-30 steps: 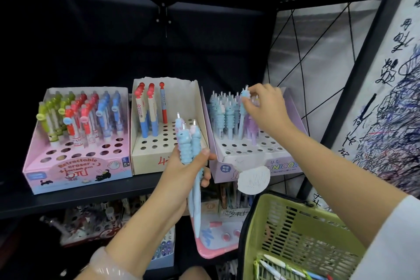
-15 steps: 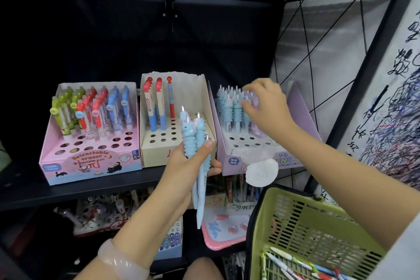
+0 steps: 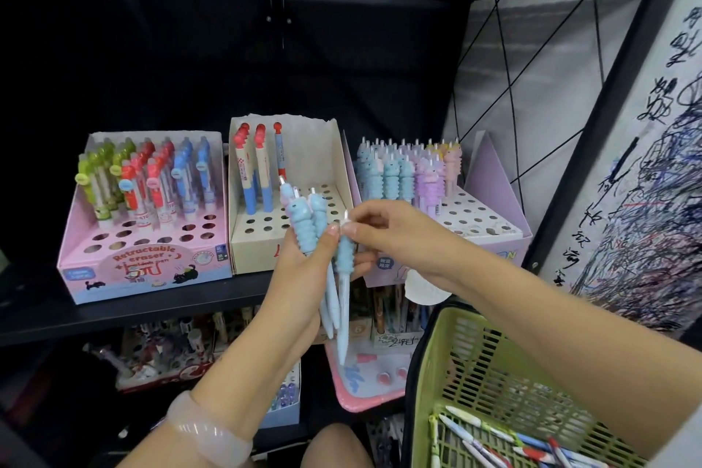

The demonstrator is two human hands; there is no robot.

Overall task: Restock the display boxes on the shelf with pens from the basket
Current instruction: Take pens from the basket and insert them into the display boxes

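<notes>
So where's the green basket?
The green plastic basket sits at the head view's bottom right, below the purple display box, under the right forearm.

dim black shelf recess, brightly lit foreground, soft focus throughout, wide-angle bending at edges

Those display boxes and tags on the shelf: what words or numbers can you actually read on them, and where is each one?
"Retractable eraser": front of the pink box.
Large red characters beneath it: stylised, not surely readable.
Red mark on the beige box: hidden behind the left hand.
Lettering on the purple box: mostly hidden by the right hand.
Price tag below the shelf: too blurred.
</notes>
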